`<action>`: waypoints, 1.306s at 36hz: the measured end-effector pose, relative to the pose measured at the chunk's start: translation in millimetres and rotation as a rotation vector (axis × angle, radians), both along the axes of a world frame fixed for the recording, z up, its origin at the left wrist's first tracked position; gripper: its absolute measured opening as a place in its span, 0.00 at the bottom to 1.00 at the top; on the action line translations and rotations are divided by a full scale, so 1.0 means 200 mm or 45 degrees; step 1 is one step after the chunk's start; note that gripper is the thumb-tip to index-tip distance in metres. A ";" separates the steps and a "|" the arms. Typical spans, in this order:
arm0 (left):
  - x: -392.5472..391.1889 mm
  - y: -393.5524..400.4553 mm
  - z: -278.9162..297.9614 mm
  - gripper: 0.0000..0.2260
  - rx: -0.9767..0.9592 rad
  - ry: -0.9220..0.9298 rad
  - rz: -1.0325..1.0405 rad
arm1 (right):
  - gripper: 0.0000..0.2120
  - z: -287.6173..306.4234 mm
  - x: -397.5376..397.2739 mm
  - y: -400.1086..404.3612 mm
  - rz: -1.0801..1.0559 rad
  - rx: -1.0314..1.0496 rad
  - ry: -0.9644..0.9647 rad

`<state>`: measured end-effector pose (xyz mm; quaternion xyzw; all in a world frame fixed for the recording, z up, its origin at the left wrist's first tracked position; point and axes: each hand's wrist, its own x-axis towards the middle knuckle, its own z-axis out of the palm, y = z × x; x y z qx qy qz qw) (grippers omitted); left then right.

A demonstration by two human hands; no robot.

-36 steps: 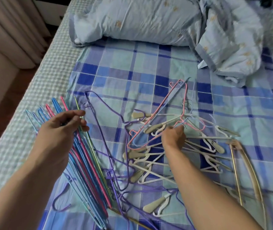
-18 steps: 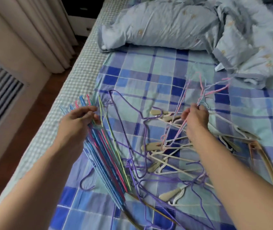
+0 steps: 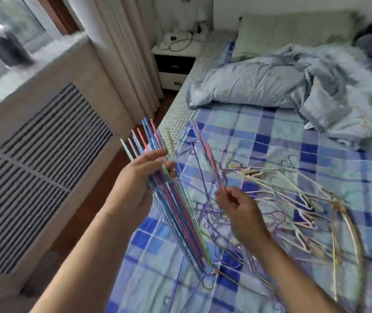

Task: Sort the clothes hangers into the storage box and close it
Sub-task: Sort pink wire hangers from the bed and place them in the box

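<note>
Across the bed (image 3: 270, 136), spread with a blue plaid sheet and a rumpled pale-blue duvet (image 3: 282, 82) at its far end, a loose pile of hangers (image 3: 277, 199) lies tangled: white plastic ones, thin purple wire ones and a wooden one at the near right. No storage box appears in view, so its position cannot be told. At the bed's left edge, the left hand (image 3: 135, 184) grips a bundle of coloured wire hangers (image 3: 173, 206), fingers extended along one side and thumb closing on the other, the bundle standing steeply tilted with its hooks near the sheet. Just beside it, the right hand (image 3: 241, 208) pinches a pink wire hanger (image 3: 210, 159) between curled fingertips, the hanger raised toward the bundle; motion blur hides its exact outline. Judged risks: purple wires cross under the raised hanger and may snag, dragging the pile off the mattress; the fanned bundle, held by a light one-handed grip, may splay or slip as another hanger is threaded in; hooks at the bundle's foot may catch the sheet.
</note>
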<state>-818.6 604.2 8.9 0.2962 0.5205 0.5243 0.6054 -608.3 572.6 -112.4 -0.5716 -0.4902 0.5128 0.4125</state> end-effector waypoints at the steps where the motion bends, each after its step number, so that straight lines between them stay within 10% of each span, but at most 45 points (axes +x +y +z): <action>1: 0.02 -0.05 0.06 0.10 -0.002 -0.020 -0.010 | 0.08 0.04 -0.04 -0.07 0.016 -0.029 0.024; 12: 0.20 -0.67 0.46 0.12 -0.101 -0.099 -0.098 | 0.09 0.46 -0.03 -0.87 -0.020 -0.155 0.228; 23: 0.16 -1.15 0.54 0.15 -0.059 -0.289 -0.281 | 0.15 0.60 -0.07 -1.47 -0.081 0.143 -0.252; 33: 0.10 -1.46 0.52 0.34 -0.005 -0.074 -0.386 | 0.11 0.62 -0.25 -1.90 -0.205 0.103 -0.212; 47: 0.26 -1.57 0.54 0.15 0.015 -0.115 -0.543 | 0.13 0.72 -0.15 -2.20 -0.483 0.039 -0.128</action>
